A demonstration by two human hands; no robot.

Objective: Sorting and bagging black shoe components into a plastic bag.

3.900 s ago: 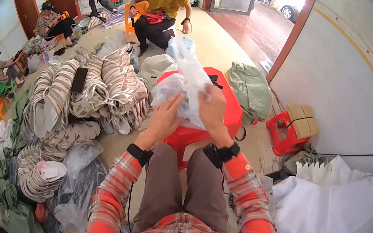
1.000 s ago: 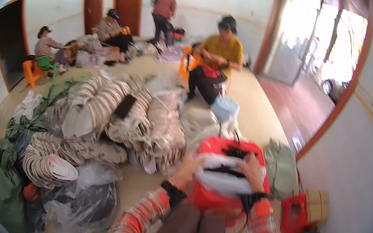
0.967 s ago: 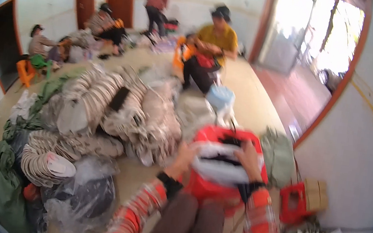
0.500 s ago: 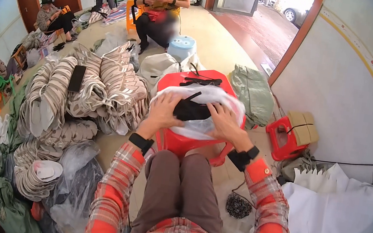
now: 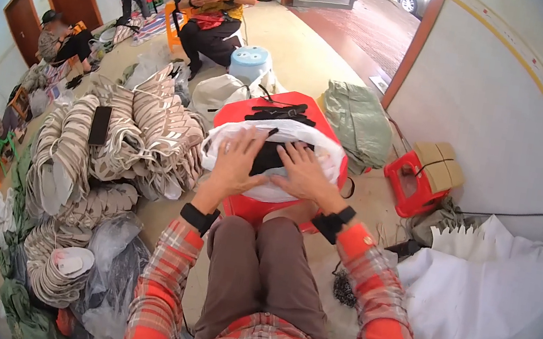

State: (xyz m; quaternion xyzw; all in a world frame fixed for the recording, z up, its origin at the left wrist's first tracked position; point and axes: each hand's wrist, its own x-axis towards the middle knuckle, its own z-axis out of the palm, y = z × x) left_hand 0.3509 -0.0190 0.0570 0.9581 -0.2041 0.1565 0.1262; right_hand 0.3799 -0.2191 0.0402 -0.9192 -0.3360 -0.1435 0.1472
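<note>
A white plastic bag lies spread on a red plastic stool in front of my knees. Black strips show in its mouth. My left hand rests with fingers spread over the bag's left part. Lying flat over the right part of the black pieces is my right hand, its fingers also apart. Neither hand grips anything that I can see. Further black straps sit on the stool's far part, behind the bag.
Stacked beige cut pieces fill the left side, with a dark phone on top. A green sack and a smaller red stool bearing cardboard stand right. White sheeting lies lower right. A person sits ahead by a blue stool.
My hands have come closer together over the bag, the right one moving inward onto the black pieces. The whole view has shifted slightly.
</note>
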